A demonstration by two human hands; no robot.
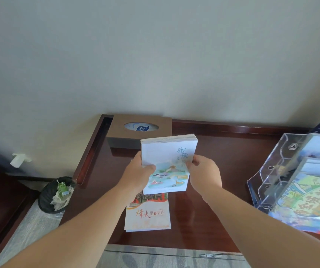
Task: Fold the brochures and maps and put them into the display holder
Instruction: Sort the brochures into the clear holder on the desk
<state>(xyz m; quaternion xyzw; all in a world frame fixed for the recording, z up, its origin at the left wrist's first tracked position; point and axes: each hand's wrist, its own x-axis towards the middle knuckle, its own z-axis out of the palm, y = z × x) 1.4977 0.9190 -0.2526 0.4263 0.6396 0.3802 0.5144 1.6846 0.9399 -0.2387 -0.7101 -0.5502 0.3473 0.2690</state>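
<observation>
At frame centre, the left hand (pixel 139 176) and right hand (pixel 203 174) clamp a folded map stack (pixel 168 163) above the desk (pixel 223 161); squaring its edges should ease entry into the display holder (pixel 275 167), right.

soft, even daylight fills the scene with no hard shadows, and the dark wooden desk (pixel 223 161) carries a faint sheen. the clear display holder (pixel 283 171) catches pale glare on its edges. wide-angle distortion bends the frame's borders, and the whole picture is slightly soft and blurred.
</observation>
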